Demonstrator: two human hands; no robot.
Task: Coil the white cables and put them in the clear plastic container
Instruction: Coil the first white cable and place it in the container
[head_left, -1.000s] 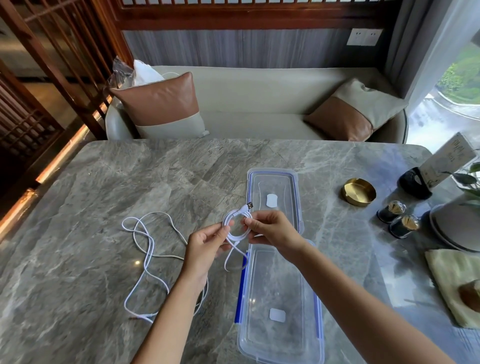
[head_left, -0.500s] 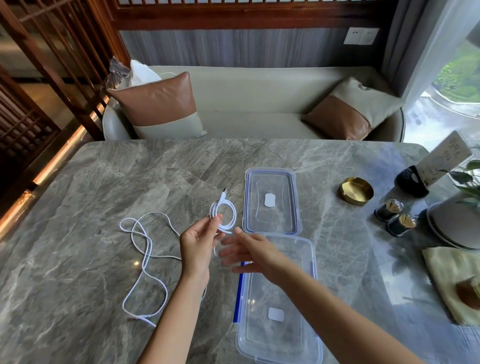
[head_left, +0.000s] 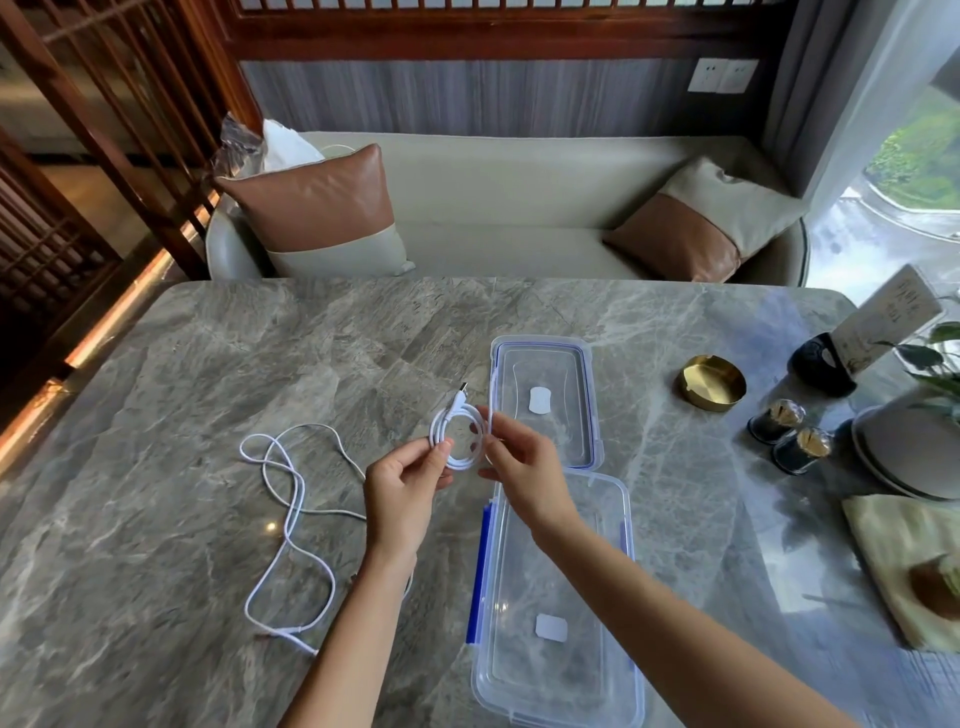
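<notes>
A small coil of white cable (head_left: 457, 431) with a USB plug pointing up hangs above the marble table (head_left: 156, 519). My left hand (head_left: 405, 483) pinches the coil's left side. My right hand (head_left: 519, 467) pinches its right side. A second white cable (head_left: 291, 519) lies loose in loops on the table to the left. The clear plastic container (head_left: 561, 597) stands open in front of me, under my right forearm. Its lid (head_left: 545, 400) lies flat just beyond it.
A brass ashtray (head_left: 710, 382), two small dark jars (head_left: 789, 436), a dark card stand (head_left: 826, 364), stacked plates (head_left: 904, 447) and a green cloth (head_left: 914, 561) crowd the table's right side. A sofa with cushions (head_left: 322, 208) stands beyond the far edge.
My right hand let go of the coil half a second ago and has come back to pinch its right side. The coil stayed in my left hand.
</notes>
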